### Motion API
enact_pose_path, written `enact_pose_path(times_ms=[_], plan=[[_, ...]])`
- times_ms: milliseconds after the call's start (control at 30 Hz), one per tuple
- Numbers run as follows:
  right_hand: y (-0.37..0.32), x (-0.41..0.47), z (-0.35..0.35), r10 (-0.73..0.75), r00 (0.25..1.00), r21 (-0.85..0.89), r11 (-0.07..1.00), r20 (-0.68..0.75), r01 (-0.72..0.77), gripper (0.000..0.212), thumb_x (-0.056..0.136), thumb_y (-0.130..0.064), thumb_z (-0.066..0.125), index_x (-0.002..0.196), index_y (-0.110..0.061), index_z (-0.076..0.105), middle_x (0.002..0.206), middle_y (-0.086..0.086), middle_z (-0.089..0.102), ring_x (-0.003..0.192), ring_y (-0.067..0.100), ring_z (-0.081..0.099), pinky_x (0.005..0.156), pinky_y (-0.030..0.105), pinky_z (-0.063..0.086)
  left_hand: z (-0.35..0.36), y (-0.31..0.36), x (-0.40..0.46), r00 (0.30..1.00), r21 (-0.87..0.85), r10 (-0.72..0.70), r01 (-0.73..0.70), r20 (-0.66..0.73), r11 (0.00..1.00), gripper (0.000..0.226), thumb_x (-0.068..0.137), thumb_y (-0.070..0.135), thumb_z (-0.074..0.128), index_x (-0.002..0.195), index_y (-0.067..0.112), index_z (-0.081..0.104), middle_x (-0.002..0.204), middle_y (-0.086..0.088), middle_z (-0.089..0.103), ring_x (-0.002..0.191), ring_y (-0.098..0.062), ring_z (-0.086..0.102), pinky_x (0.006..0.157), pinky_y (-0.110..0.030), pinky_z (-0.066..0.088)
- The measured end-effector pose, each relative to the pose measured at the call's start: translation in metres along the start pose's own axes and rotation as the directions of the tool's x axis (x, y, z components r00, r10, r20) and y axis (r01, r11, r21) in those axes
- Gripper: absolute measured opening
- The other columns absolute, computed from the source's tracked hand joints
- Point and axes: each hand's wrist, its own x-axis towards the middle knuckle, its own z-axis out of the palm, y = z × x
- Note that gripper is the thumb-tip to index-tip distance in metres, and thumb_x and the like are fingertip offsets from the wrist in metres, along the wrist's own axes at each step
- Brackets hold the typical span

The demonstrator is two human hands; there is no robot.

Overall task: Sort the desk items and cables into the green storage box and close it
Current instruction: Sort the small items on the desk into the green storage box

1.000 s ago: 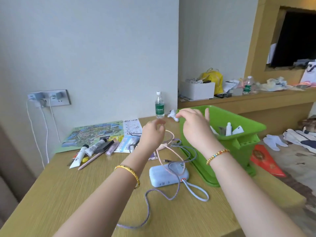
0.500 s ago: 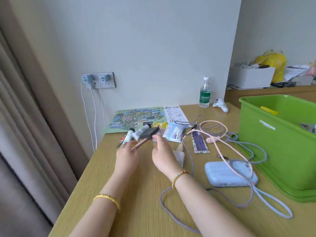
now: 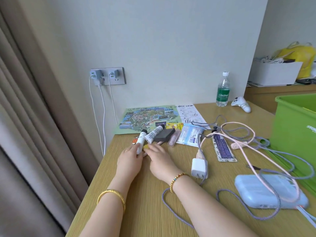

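Note:
The green storage box (image 3: 294, 127) stands at the right edge of the desk, its lid not in view. My left hand (image 3: 130, 159) grips the lower end of a white tube (image 3: 141, 139) near the desk's left edge. My right hand (image 3: 159, 159) lies beside it, its fingertips at a small yellow item (image 3: 145, 147). A second white tube (image 3: 155, 134), a dark grey block (image 3: 164, 135) and a pink stick (image 3: 173, 140) lie just beyond. Pink and purple cables (image 3: 239, 134) sprawl over a light blue power bank (image 3: 270, 192) and a white charger plug (image 3: 198, 166).
A folded map (image 3: 147, 118) and a printed sheet (image 3: 189, 113) lie at the back by the wall. A water bottle (image 3: 222, 90) and a white controller (image 3: 242, 103) stand further right. A blue tissue pack (image 3: 190, 135) and a purple bookmark (image 3: 222, 147) lie mid-desk. Chargers hang from a wall socket (image 3: 107, 76).
Both hands left the cables by the green box and moved left across the desk to the pile of tubes. My left hand has taken hold of a white tube.

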Motion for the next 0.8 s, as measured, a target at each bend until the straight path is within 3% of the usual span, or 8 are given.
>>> enact_pose_path(times_ms=[200,300,400,467,567,667,800], plan=[[0.007,-0.007,-0.004,-0.004,0.995,-0.05,0.999,-0.096,-0.001,0.049,0.081,0.005,0.036,0.124,-0.013,0.052,0.134,0.003,0.046,0.127,0.023,0.035,0.105,0.031,0.027,-0.001,-0.002,-0.004,1.0,0.012,-0.002,0.002,-0.019,1.0,0.039,0.096,0.022,0.043,0.135,0.018,0.048,0.129,-0.008,0.058,0.119,-0.03,0.049,0.092,-0.035,0.041],[0.009,-0.01,-0.006,0.026,0.99,-0.051,0.998,-0.139,-0.034,0.043,0.08,0.006,0.037,0.115,-0.013,0.053,0.121,0.005,0.048,0.113,0.025,0.042,0.096,0.033,0.035,-0.003,-0.004,-0.006,0.999,0.052,-0.033,0.034,-0.02,0.998,0.042,0.094,0.014,0.04,0.135,0.021,0.048,0.13,-0.007,0.058,0.119,-0.029,0.049,0.091,-0.035,0.045],[0.01,-0.013,-0.006,0.087,0.976,-0.02,0.995,-0.197,-0.093,0.028,0.084,0.001,0.039,0.101,-0.012,0.056,0.112,0.007,0.047,0.107,0.025,0.043,0.089,0.033,0.038,-0.004,-0.003,-0.008,0.994,0.024,-0.094,0.095,-0.048,0.995,0.036,0.093,0.019,0.041,0.127,0.019,0.053,0.123,-0.009,0.061,0.113,-0.03,0.05,0.086,-0.036,0.045],[0.011,-0.014,-0.006,0.126,0.966,-0.008,0.991,-0.225,-0.131,0.023,0.087,-0.005,0.04,0.101,-0.012,0.057,0.113,0.008,0.046,0.111,0.025,0.041,0.093,0.032,0.037,-0.002,0.0,-0.006,0.989,0.032,-0.132,0.134,-0.061,0.99,0.038,0.092,0.034,0.047,0.125,0.016,0.051,0.121,-0.012,0.059,0.112,-0.033,0.049,0.088,-0.038,0.042],[0.01,-0.015,-0.007,0.113,0.966,-0.019,0.993,-0.231,-0.12,0.039,0.087,-0.007,0.04,0.121,-0.018,0.056,0.118,0.011,0.043,0.118,0.027,0.034,0.1,0.033,0.032,0.002,0.005,0.003,0.991,0.088,-0.121,0.126,-0.06,0.988,0.059,0.085,0.048,0.056,0.133,0.015,0.042,0.128,-0.013,0.054,0.118,-0.035,0.045,0.096,-0.039,0.036],[0.009,-0.016,-0.005,0.075,0.985,-0.081,0.993,-0.154,-0.088,0.052,0.083,-0.001,0.04,0.128,-0.024,0.051,0.136,0.009,0.032,0.127,0.027,0.026,0.105,0.035,0.025,0.008,0.008,0.011,0.999,0.091,-0.032,0.034,-0.015,0.995,0.054,0.086,0.039,0.057,0.131,0.014,0.042,0.122,-0.013,0.058,0.116,-0.034,0.047,0.092,-0.037,0.037],[0.011,-0.016,-0.006,0.072,0.992,-0.118,0.989,-0.106,-0.084,0.037,0.079,0.003,0.04,0.108,-0.015,0.054,0.141,0.01,0.03,0.132,0.027,0.022,0.107,0.037,0.023,0.008,0.004,0.014,0.999,0.141,-0.028,0.032,-0.033,0.99,0.042,0.089,0.02,0.046,0.131,0.015,0.042,0.117,-0.012,0.06,0.11,-0.032,0.047,0.084,-0.035,0.039]])
